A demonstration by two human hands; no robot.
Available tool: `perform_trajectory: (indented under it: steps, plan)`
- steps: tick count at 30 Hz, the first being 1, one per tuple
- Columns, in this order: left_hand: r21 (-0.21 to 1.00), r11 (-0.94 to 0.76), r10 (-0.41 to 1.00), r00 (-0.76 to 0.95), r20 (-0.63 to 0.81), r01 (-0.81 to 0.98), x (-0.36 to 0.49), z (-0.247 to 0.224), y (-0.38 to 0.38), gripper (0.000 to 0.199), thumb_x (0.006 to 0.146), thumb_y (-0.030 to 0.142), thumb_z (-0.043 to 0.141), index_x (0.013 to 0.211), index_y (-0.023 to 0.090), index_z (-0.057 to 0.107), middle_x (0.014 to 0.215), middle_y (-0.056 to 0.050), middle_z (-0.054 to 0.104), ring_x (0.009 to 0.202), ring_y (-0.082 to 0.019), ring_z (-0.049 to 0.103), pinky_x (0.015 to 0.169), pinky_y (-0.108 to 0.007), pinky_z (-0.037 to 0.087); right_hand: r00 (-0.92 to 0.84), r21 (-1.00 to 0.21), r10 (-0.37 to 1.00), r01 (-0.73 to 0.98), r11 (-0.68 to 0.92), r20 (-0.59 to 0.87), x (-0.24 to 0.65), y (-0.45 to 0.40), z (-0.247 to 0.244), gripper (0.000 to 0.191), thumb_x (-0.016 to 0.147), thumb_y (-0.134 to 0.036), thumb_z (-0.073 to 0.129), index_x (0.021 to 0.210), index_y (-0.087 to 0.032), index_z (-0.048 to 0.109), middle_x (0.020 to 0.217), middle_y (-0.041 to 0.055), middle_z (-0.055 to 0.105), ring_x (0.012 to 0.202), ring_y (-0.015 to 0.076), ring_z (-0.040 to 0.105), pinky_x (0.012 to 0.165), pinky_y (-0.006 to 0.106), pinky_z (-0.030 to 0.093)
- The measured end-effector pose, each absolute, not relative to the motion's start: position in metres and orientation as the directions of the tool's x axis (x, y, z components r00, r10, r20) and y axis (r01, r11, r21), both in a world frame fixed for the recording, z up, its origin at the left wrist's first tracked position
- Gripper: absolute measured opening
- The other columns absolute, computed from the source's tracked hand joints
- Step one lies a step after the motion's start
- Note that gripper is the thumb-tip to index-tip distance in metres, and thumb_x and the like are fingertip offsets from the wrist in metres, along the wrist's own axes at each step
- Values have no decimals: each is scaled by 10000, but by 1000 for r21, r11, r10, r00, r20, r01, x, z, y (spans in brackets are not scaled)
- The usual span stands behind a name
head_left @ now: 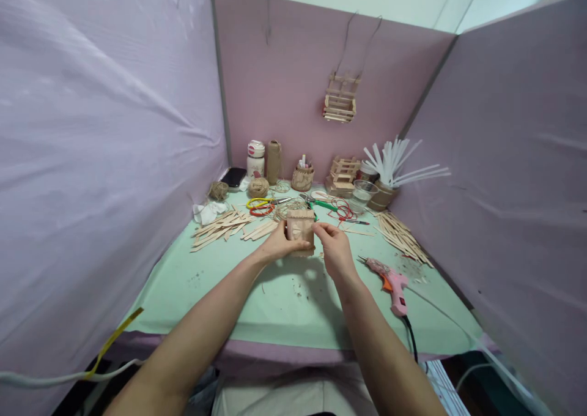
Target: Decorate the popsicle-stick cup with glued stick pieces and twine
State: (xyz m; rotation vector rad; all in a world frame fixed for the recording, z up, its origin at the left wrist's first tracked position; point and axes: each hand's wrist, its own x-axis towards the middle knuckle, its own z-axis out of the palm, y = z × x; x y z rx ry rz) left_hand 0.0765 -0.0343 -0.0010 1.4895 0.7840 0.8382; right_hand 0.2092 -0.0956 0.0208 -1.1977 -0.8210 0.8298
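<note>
A small box-shaped house of pale wooden sticks (301,226) is held upright over the middle of the table. My left hand (279,243) grips it from the left, with the thumb lying across its lower front. At its upper right side, my right hand (334,245) has thumb and forefinger pinched together by the edge. Whatever may be between those fingertips is too small to make out. A pink glue gun (389,281) with an orange trigger lies on the table to the right of my right hand.
Flat wooden sticks lie in piles at left (220,227) and right (401,237). Behind the house are scissors (261,208), green-handled pliers (324,205) and twine balls (258,188). White glue sticks (392,162) stand in a pot. A stick-built basket (340,101) hangs on the back wall.
</note>
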Motion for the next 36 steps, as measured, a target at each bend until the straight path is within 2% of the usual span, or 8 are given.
perform_trajectory:
  steps: [10, 17, 30, 36]
  plan:
    - [999, -53, 880, 473, 45, 4, 77, 1, -36, 750, 520, 331, 866, 1160, 145, 522, 1122, -128, 667, 1027, -261, 627, 866, -375, 512, 492, -988, 865, -53, 144, 100, 204, -91, 13, 259, 628, -410, 688, 690, -159, 673, 653, -5, 635, 652, 145, 530, 656, 263, 410]
    - [995, -75, 868, 487, 97, -65, 79, 10, -43, 629, 516, 290, 867, 1077, 178, 604, 1108, -99, 686, 1021, -252, 629, 836, -337, 521, 520, -985, 848, -66, 161, 103, 200, -87, 9, 261, 628, -410, 686, 673, -154, 669, 621, -18, 612, 620, 131, 508, 635, 256, 405]
    - [999, -30, 915, 402, 33, -13, 84, -1, -40, 745, 470, 293, 889, 1114, 149, 544, 1173, -142, 648, 1043, -268, 620, 845, -346, 520, 585, -987, 798, 28, 159, 145, 196, -83, 1, 212, 652, -364, 628, 692, -157, 654, 628, -6, 611, 610, 138, 513, 599, 254, 416]
    - [1000, -13, 932, 362, 8, 13, 84, -10, -35, 786, 450, 293, 892, 1128, 140, 525, 1150, -149, 650, 1045, -273, 620, 851, -351, 515, 601, -979, 773, 142, 146, 203, 194, -86, 3, 175, 661, -328, 622, 710, -160, 637, 651, 4, 613, 620, 146, 521, 614, 268, 426]
